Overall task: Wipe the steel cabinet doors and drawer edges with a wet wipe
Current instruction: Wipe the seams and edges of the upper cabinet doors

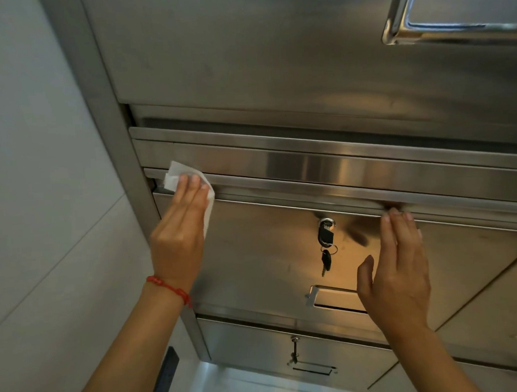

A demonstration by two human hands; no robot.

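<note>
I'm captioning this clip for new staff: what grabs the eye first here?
The left hand pressing a white wet wipe flat on the drawer's top edge, at its left end. Next, the keys hanging from the lock at the drawer front's centre, with the right hand flat beside them.

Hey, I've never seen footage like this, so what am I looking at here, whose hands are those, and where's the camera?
There is no machine: this is one picture from a camera worn on a person's head, looking at their own two hands. They face a steel cabinet with drawers. The left hand presses a white wet wipe with flat fingers against the top edge of a drawer, at its left end. The right hand rests open on the same drawer front, fingertips at its edge, holding nothing. Keys hang from the drawer's lock.
</note>
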